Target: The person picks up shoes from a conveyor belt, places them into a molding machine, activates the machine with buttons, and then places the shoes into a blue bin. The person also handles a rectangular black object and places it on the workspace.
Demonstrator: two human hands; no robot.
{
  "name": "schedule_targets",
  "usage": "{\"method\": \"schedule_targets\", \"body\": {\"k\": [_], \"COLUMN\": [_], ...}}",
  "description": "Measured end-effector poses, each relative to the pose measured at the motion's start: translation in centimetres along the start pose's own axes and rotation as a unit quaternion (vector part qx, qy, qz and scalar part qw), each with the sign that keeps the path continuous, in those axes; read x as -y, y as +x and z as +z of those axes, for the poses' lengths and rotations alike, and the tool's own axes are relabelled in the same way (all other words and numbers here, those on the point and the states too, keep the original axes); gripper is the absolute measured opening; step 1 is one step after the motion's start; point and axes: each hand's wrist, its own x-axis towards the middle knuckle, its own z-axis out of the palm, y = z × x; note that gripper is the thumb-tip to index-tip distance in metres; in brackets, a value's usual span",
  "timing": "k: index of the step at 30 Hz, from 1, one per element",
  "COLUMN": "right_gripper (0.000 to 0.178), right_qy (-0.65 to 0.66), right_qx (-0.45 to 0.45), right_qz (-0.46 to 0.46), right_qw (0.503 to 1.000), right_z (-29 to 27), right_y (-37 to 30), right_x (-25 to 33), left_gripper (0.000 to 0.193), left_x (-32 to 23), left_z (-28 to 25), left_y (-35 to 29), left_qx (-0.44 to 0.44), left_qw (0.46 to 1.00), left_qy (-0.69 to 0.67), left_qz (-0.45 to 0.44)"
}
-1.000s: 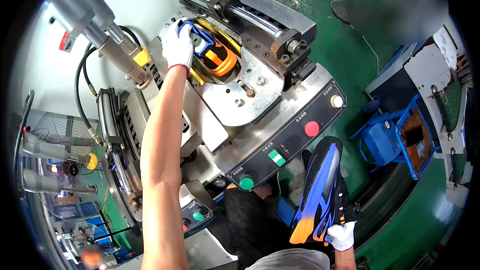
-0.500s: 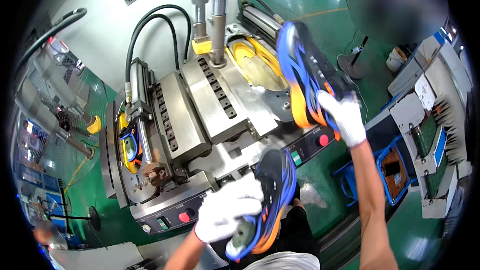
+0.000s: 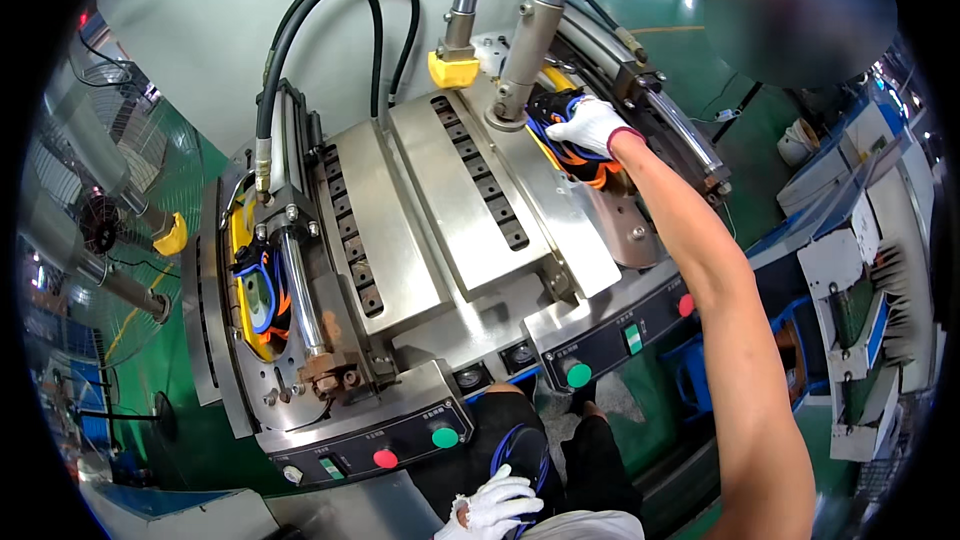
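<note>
Lying in the yellow-lined recess point(image 3: 240, 232) on the left of the metal machine point(image 3: 388, 225), one blue-and-orange shoe point(image 3: 262, 297) is well apart from both hands. Just right of it runs a polished piston rod point(image 3: 298, 290). Low in the middle, over the lap, the person's white-gloved left hand point(image 3: 497, 505) points its loosely parted fingers rightward, in front of a dark shoe with blue lines point(image 3: 520, 446); whether they clasp it cannot be told. Farther right, the bare right arm point(image 3: 738, 290) rises from the lower edge, bends, and reaches up and leftward. The white-gloved right hand point(image 3: 590, 128) rests on another blue-and-orange shoe point(image 3: 572, 157) in the machine's right side, fingers leftward on its upper; whether they grasp or merely press cannot be told.
</note>
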Motion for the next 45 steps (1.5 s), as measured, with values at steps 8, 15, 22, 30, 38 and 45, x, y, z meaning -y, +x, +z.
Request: {"method": "schedule_targets", "body": {"k": [8, 15, 22, 30, 38, 45], "right_gripper": [0.081, 0.096, 0.093, 0.125, 0.088, 0.057], "right_qy": [0.123, -0.027, 0.298, 0.273, 0.304, 0.108], "right_qx": [-0.233, -0.083, -0.142, -0.299, -0.726, -0.719], "right_qz": [-0.218, -0.125, -0.038, 0.138, 0.29, 0.429], "right_qw": [0.94, 0.988, 0.943, 0.904, 0.545, 0.537], "right_z": [0.3, 13.5, 6.2, 5.5, -0.2, -12.3], "right_y": [-23.6, -35.0, -55.4, -71.7, -73.8, -72.2], "right_x": [6.4, 3.9, 5.3, 4.1, -13.9, -39.3], "left_gripper": [0.039, 0.037, 0.029, 0.047, 0.067, 0.052], "left_x": [-2.6, -0.7, -0.6, -1.1, 1.2, 7.1], "left_z": [2.7, 4.1, 8.9, 29.1, 44.4, 25.6], "left_y": [-0.5, 2.9, 5.4, 14.8, 16.6, 16.0], "left_qx": [-0.085, -0.031, -0.149, 0.085, 0.41, 0.25], "left_qw": [0.894, 0.809, 0.835, 0.704, 0.607, 0.743], "left_qy": [0.416, 0.538, 0.48, 0.506, 0.433, 0.554], "left_qz": [0.143, 0.235, 0.226, 0.49, 0.525, 0.281]}}
